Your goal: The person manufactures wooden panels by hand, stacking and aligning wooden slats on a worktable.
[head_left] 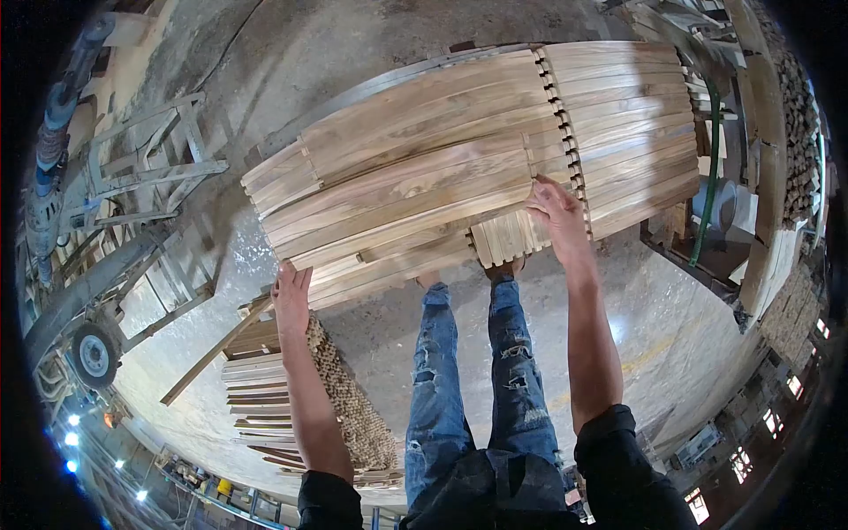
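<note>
Long light-brown wooden slats (424, 146) lie side by side in a wide stack in front of me. My left hand (290, 290) is at the left end of a front wooden slat (411, 221), fingers closed over its end. At the other end of this slat, my right hand (556, 210) has thumb and fingers pinched together. Below the right hand, short wooden pieces (508, 238) with notched ends sit at the stack's near side. Parts of the slat ends are hidden by my fingers.
A second bundle of slats (632, 132) adjoins on the right. More stacked sticks (349, 406) stand on the floor at lower left, beside a leaning strip (212, 353). A metal frame (159, 168) and wheel (94, 355) are left; a green hose (709, 177) hangs right.
</note>
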{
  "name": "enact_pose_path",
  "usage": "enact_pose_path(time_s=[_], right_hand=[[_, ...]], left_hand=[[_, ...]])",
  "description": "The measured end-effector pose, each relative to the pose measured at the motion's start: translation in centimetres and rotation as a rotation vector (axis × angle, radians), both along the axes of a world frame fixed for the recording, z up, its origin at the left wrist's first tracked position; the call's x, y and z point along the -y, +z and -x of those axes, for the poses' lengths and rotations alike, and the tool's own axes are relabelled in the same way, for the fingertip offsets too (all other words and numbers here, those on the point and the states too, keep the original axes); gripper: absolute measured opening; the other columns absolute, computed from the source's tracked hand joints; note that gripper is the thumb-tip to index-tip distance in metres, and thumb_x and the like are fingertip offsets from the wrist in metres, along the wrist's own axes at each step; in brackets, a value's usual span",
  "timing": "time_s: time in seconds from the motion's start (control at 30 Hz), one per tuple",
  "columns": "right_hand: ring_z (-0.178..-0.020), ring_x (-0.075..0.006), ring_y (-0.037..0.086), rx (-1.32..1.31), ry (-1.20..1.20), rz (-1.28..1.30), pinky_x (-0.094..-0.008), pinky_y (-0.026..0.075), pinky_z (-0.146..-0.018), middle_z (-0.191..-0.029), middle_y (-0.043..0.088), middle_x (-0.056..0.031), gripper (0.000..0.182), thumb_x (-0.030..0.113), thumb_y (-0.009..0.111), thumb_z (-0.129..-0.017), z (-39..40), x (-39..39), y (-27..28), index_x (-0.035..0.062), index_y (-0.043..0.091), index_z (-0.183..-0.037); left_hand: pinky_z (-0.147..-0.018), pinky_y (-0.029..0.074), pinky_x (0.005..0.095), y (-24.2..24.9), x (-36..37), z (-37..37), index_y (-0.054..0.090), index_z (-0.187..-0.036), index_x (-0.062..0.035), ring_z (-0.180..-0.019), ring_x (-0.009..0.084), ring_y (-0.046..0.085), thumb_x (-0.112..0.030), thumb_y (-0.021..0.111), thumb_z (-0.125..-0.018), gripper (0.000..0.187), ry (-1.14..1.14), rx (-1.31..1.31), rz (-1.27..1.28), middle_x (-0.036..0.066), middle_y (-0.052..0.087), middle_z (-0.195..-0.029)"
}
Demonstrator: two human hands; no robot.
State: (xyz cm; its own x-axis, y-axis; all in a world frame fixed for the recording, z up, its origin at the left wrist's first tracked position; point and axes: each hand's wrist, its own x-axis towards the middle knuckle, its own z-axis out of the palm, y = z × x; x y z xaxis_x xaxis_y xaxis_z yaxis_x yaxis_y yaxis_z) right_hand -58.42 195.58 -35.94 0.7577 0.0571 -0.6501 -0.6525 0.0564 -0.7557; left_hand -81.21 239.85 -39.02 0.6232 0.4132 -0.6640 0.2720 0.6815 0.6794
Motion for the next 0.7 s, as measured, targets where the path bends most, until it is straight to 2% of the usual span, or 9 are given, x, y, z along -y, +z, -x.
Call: enact_pose_path(time_s=[0.07, 0.2, 0.27, 0.3, 0.37, 0.43, 0.57, 0.67, 0.7], right_hand=[[-0.097, -0.0166, 0.06, -0.008, -0.036, -0.023, -0.0305, 0.049, -0.082, -0.107, 0.063, -0.0082, 0.043, 0.027, 0.065, -0.086, 0.4, 0.3, -0.3, 0.0003, 0.057, -0.119], [-0.099, -0.0161, 0.058, 0.026, -0.097, -0.023, -0.0301, 0.048, -0.081, -0.115, 0.059, -0.0078, 0.037, 0.025, 0.064, -0.087, 2.9, 1.6, 0.1, 0.0019, 0.059, -0.115], [-0.1, -0.0161, 0.057, 0.085, -0.147, -0.026, -0.0304, 0.048, -0.082, -0.118, 0.057, -0.0079, 0.034, 0.025, 0.063, -0.088, 5.5, 2.9, 0.5, 0.0022, 0.06, -0.113], [-0.102, -0.0158, 0.056, 0.047, -0.213, -0.054, -0.0309, 0.049, -0.082, -0.12, 0.055, -0.0078, 0.032, 0.024, 0.063, -0.088, 6.8, 3.6, 0.5, 0.0022, 0.06, -0.112], [-0.103, -0.0156, 0.055, 0.014, -0.289, -0.082, -0.0315, 0.049, -0.083, -0.122, 0.053, -0.0077, 0.03, 0.023, 0.062, -0.089, 8.6, 4.9, -0.5, 0.0022, 0.059, -0.111], [-0.105, -0.0164, 0.055, -0.093, -0.41, -0.095, -0.0326, 0.05, -0.084, -0.12, 0.055, -0.0074, 0.031, 0.022, 0.061, -0.089, 10.1, 6.3, -2.5, 0.0023, 0.057, -0.113], [-0.103, -0.0172, 0.056, -0.135, -0.499, -0.084, -0.0324, 0.051, -0.085, -0.115, 0.056, -0.0069, 0.036, 0.023, 0.062, -0.089, 9.3, 7.1, -7.1, 0.002, 0.055, -0.117], [-0.087, -0.016, 0.059, -0.07, -0.528, -0.084, -0.0299, 0.051, -0.081, -0.099, 0.059, -0.0041, 0.037, 0.026, 0.064, -0.088, 7.6, 6.7, -9.0, 0.0008, 0.056, -0.115], [-0.087, -0.016, 0.059, -0.074, -0.536, -0.083, -0.0299, 0.051, -0.081, -0.099, 0.059, -0.0041, 0.037, 0.026, 0.064, -0.088, 7.2, 6.6, -9.0, 0.0008, 0.056, -0.115]], left_hand=[[-0.109, 0.035, 0.0439, 0.5, 0.8, -0.5, 0.042, -0.121, 0.0031, -0.112, 0.0244, 0.05, -0.027, 0.062, -0.089, 0.047, 0.04, 0.001, -0.074, 0.01, 0.049, -0.117], [-0.108, 0.035, 0.0433, 2.7, 3.2, 1.9, 0.046, -0.119, 0.0026, -0.115, 0.0242, 0.049, -0.031, 0.056, -0.093, 0.044, 0.071, -0.061, -0.13, 0.011, 0.048, -0.123], [-0.113, 0.025, 0.0401, 2.9, 4.3, 5.2, 0.026, -0.141, 0.0004, -0.129, 0.0272, 0.037, -0.037, 0.039, -0.098, 0.058, -0.027, -0.281, -0.168, 0.013, 0.033, -0.143], [-0.113, 0.025, 0.0401, 3.1, 5.4, 6.2, 0.026, -0.141, 0.0004, -0.129, 0.0272, 0.037, -0.037, 0.039, -0.098, 0.058, -0.034, -0.279, -0.167, 0.013, 0.033, -0.143], [-0.107, 0.035, 0.0428, 2.9, 8.2, 7.7, 0.047, -0.122, -0.0007, -0.12, 0.0247, 0.048, -0.033, 0.05, -0.095, 0.042, 0.03, -0.183, -0.132, 0.012, 0.051, -0.127], [-0.107, 0.036, 0.0427, 1.1, 9.6, 8.3, 0.049, -0.121, -0.0003, -0.119, 0.0248, 0.049, -0.031, 0.052, -0.095, 0.041, 0.041, -0.178, -0.071, 0.011, 0.054, -0.123], [-0.106, 0.038, 0.0427, -2.0, 11.5, 6.9, 0.051, -0.119, 0.0, -0.115, 0.0248, 0.052, -0.027, 0.055, -0.093, 0.038, 0.017, -0.147, 0.041, 0.01, 0.057, -0.119], [-0.106, 0.038, 0.0425, -2.2, 12.9, 4.0, 0.051, -0.117, -0.0005, -0.113, 0.0251, 0.053, -0.026, 0.057, -0.092, 0.036, 0.023, -0.19, 0.054, 0.009, 0.056, -0.118], [-0.106, 0.038, 0.0424, -2.9, 13.0, 4.2, 0.052, -0.116, -0.0003, -0.112, 0.0254, 0.053, -0.027, 0.057, -0.092, 0.036, 0.047, -0.196, 0.083, 0.009, 0.056, -0.117]])
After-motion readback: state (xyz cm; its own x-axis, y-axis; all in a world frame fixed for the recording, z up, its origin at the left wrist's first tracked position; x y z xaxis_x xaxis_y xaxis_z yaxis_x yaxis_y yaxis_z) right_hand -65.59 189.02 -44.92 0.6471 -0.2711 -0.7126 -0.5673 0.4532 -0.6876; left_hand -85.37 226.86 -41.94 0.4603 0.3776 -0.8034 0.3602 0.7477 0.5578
